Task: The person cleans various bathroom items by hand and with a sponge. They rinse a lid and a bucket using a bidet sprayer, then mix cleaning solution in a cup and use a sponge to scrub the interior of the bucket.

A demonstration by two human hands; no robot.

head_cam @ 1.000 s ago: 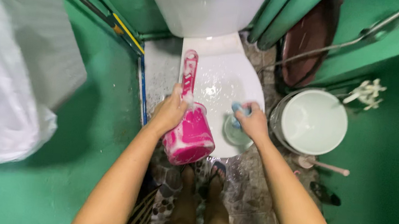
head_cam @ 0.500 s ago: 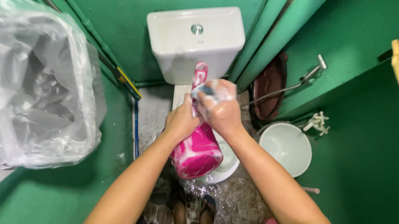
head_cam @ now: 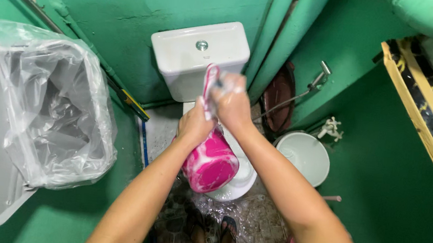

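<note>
While the left hand [head_cam: 194, 126] is gripping the pink-and-white dipper [head_cam: 211, 161] where its handle [head_cam: 209, 91] meets the cup, closed around it, the right hand [head_cam: 232, 103] is curling its soapy fingers around the upper handle; whether anything is tucked inside that fist cannot be told. At mid-frame, the dipper is hanging tilted over the white toilet [head_cam: 199, 55]. A plastic-lined bin [head_cam: 52, 104] is standing at left, a white bucket [head_cam: 306, 156] at right.

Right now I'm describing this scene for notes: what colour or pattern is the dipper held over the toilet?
Bright pink dipper with white soapy swirls, seen in the head view.
</note>
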